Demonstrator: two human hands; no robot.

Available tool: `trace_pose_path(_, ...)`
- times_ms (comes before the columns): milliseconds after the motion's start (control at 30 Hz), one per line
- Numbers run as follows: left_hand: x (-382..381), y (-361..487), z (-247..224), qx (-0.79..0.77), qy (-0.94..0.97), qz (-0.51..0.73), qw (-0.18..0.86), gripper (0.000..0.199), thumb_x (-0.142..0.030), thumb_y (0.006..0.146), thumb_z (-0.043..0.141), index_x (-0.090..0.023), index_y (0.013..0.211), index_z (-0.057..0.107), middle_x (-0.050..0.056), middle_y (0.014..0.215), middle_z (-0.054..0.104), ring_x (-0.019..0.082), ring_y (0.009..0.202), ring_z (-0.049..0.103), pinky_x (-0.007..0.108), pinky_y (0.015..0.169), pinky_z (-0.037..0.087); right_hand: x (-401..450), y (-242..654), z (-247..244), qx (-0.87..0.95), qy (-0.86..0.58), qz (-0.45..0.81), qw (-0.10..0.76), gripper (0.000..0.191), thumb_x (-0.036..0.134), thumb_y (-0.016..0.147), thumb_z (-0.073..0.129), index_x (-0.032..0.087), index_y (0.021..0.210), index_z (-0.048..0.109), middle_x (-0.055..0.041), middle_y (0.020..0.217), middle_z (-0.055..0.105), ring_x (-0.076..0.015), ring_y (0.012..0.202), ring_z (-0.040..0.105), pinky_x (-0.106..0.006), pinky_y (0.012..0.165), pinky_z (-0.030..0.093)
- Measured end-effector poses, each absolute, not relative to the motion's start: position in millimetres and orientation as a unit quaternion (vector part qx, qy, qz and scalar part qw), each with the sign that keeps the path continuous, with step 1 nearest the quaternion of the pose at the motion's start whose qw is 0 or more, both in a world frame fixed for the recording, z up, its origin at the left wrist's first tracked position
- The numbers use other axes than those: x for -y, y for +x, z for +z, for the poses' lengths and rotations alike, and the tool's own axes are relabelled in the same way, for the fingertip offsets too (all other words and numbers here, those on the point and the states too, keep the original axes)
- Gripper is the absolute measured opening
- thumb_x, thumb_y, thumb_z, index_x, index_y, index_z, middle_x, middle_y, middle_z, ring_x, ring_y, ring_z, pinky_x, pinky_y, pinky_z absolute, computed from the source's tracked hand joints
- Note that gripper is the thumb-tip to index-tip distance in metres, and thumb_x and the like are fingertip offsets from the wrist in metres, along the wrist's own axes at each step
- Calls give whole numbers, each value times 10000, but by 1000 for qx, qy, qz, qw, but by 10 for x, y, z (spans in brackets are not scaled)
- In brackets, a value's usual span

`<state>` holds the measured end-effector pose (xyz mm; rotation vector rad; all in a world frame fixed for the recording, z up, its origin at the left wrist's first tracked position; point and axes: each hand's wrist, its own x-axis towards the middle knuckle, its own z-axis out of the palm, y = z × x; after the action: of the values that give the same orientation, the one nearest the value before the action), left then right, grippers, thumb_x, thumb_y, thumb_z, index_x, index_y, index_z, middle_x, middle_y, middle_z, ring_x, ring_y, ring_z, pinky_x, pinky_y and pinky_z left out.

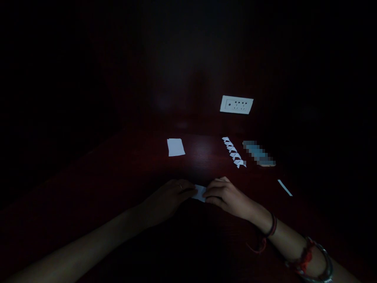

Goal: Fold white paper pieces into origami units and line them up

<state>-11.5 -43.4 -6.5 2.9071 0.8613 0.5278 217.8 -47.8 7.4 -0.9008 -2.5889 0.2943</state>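
Note:
A small piece of white paper (200,193) lies between my two hands on the dark red table. The fingers of my left hand (173,194) are closed on its left edge, with a ring on one finger. At the right edge, my right hand (225,196) grips the same paper, its fingers bent together. Farther back sits a white stack of paper pieces (176,147). To the right of the stack, a row of folded white paper pieces (233,152) runs at a slant.
A phone (259,153), its screen blurred, rests right of the folded row. Nearer on the right is a thin white paper strip (284,188). A white wall socket (236,104) is behind the table (132,161). The surroundings are very dark.

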Motion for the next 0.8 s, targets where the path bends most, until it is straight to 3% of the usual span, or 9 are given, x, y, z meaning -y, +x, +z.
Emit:
trace_pose_path(233,451,-146,-35,-243,958,146,41,463,-74,797,428,-253,1219,362,42,1268,362,201,1139,337,392,931,315,509,2167,124,929,-318,70,177,207,298,828,428,223,885,612,-10,845,587,-136,827,480,-290,769,287)
trace_pose_path(800,469,-81,-21,-260,948,172,66,372,-121,824,424,-256,1170,416,16,1235,406,175,1096,383,359,915,333,458,2133,121,937,-307,59,155,235,239,856,367,174,881,591,-37,816,556,-125,792,490,-260,726,333)
